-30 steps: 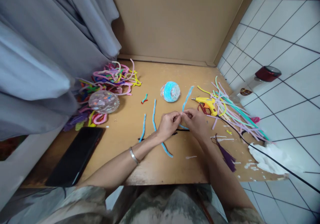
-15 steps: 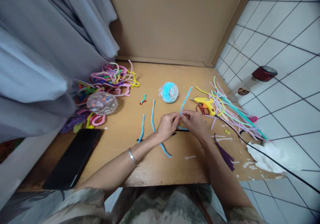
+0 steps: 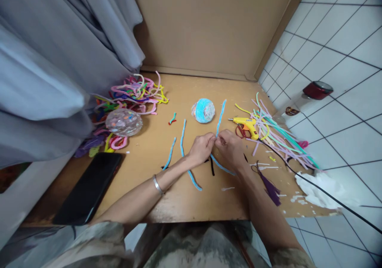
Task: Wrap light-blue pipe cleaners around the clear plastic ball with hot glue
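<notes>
My left hand and my right hand meet over the middle of the table, fingers pinched together on a light blue pipe cleaner. One end of it points up and away; a blue length also curves below my right hand. Left of my hands lies another blue pipe cleaner, partly under my left forearm, with a shorter blue piece beside it. Beyond my hands sits a clear ball wrapped with blue bands. Black strips lie below my fingers.
Left: a pile of coloured pipe cleaners, a clear speckled ball, a black phone. Right: a yellow glue gun with cord, loose pipe cleaners, a purple tassel, white tissue, a red-lidded bottle.
The blue pipe cleaner's upper end has swung a little left, and the blue length below my right hand now reaches lower right. A black strip below my fingers now points toward me.
</notes>
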Motion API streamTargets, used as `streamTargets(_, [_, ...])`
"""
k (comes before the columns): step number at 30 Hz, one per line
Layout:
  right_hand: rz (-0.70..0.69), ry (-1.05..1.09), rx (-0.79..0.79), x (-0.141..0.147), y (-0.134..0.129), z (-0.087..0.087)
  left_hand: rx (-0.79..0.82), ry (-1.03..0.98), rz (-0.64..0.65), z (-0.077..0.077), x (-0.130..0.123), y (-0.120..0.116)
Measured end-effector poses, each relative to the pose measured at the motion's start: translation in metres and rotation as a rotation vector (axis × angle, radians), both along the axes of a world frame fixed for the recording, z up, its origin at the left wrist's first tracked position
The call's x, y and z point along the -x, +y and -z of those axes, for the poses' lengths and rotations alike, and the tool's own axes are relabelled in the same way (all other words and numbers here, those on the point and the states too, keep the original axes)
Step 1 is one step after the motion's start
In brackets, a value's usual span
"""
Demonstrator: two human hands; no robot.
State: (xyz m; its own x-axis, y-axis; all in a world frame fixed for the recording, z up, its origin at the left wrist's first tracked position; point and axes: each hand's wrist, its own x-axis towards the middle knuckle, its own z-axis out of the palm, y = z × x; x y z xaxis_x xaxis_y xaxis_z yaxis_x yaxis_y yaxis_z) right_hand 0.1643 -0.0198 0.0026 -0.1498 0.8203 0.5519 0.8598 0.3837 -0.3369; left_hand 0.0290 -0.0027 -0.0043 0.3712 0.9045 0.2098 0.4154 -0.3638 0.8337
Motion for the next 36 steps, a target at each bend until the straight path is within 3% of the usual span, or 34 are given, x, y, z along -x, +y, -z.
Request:
streamTargets(6, [-0.065,0.085,-0.042,-0.017,0.011,-0.004,0.086,-0.106,0.107,-0.013,0.007,0.000])
streamTargets(10, [0.138,0.218,-0.166,-0.046,0.018,-0.015,0.208,-0.287,0.303,-0.008,0.005,-0.003])
streamTargets(15, [0.054,0.250,-0.020,-0.045,0.014,-0.007,0.508,-0.678,0.240,0.007,-0.003,0.002])
streamTargets(17, [0.117,0.322,0.019,-0.042,0.013,0.001,0.600,-0.747,0.228,0.010,-0.002,0.004])
streamTargets(19, [0.095,0.412,0.090,-0.043,0.014,0.007,0.661,-0.772,0.226,0.010,0.000,0.005])
streamTargets(22, [-0.072,0.569,0.245,-0.045,0.014,0.008,0.702,-0.779,0.243,0.009,0.003,0.005])
streamTargets(28, [-0.278,0.888,0.551,-0.030,0.011,0.004,0.704,-0.745,0.257,0.007,0.001,0.003])
streamTargets(31, [-0.309,1.026,0.508,-0.012,0.009,0.006,0.715,-0.756,0.230,0.006,-0.004,0.001])
streamTargets(36, [-0.161,1.276,0.356,0.012,0.014,0.010,0.659,-0.807,0.175,0.007,-0.014,-0.003])
